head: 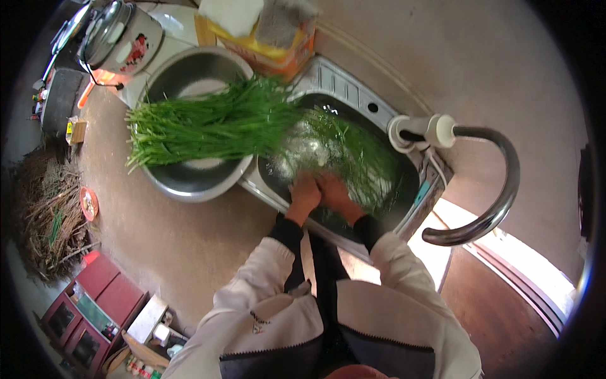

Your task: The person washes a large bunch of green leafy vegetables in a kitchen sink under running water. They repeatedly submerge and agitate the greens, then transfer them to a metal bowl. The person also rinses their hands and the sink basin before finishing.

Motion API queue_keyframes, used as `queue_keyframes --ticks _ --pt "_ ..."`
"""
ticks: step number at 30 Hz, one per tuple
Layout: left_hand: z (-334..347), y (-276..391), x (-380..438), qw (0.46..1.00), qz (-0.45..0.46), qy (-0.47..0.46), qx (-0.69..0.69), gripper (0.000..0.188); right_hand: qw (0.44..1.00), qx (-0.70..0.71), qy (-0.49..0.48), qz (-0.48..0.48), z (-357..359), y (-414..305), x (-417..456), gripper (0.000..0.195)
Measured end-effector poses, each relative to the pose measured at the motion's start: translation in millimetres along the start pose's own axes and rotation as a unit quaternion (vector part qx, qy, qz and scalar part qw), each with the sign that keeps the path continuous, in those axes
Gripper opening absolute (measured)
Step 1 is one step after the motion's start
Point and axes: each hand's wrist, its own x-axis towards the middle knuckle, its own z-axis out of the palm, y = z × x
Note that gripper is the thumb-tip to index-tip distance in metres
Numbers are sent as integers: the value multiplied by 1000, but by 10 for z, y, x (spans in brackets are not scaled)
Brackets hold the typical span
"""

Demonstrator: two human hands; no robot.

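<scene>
My left hand (305,189) and my right hand (334,189) are close together over the near side of a stainless steel sink (356,90). Both are blurred, and their fingers cannot be made out against the splashing water. Loose green leafy stalks (355,147) float in the basin just beyond them. A thick bundle of long green leafy stalks, like chives (213,123), lies across a round steel bowl (201,189), with its leaf ends over the sink's left side. Whether either hand holds a stalk is hidden by blur and water.
A curved metal faucet (511,175) rises at the sink's right. Behind the bowl stand an orange and yellow box (289,57) and a lidded pot with a flower pattern (137,47). Dry brushwood (47,208) lies on the far left, above a red cabinet (113,293).
</scene>
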Motion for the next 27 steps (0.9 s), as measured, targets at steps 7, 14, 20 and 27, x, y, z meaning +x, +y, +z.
queue_keyframes --ticks 7,14,20,27 --pt "-6 50 -230 855 -88 230 -457 60 957 227 165 74 -3 343 1 56" --pt "596 -268 370 799 -213 -5 -563 64 955 267 3 125 4 593 180 51" --pt "673 -239 301 806 -232 210 -503 74 959 264 44 96 31 628 145 46" --pt "458 -224 653 803 -311 -13 -508 62 985 150 -48 74 -91 19 21 46"
